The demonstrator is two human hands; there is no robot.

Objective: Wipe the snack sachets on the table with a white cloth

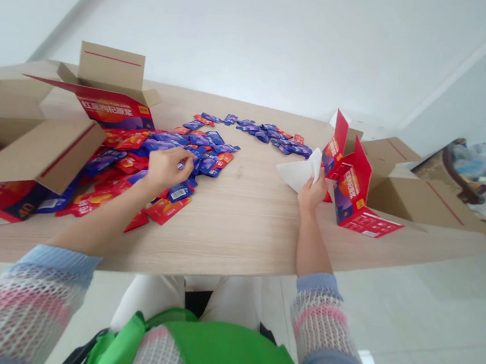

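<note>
My left hand (168,168) is over a pile of small blue and red sachets (212,146), its fingers curled together. A bit of blue shows by the fingertips; whether it is in the grip or lies beneath is unclear. My right hand (312,192) has its fingers closed round a crumpled white sheet (295,173), a tissue or thin cloth, just above the table (242,223). Past the sheet lies a loose row of mostly blue sachets (270,135). Close to the right hand stands an open red carton (352,195).
At the left, open red cartons (114,108) with raised brown flaps (69,152) stand around the sachet pile. Another open brown box (418,197) is on the right. Beyond it, a container (448,172) holds mixed wrappers. A white wall (260,42) rises behind the table.
</note>
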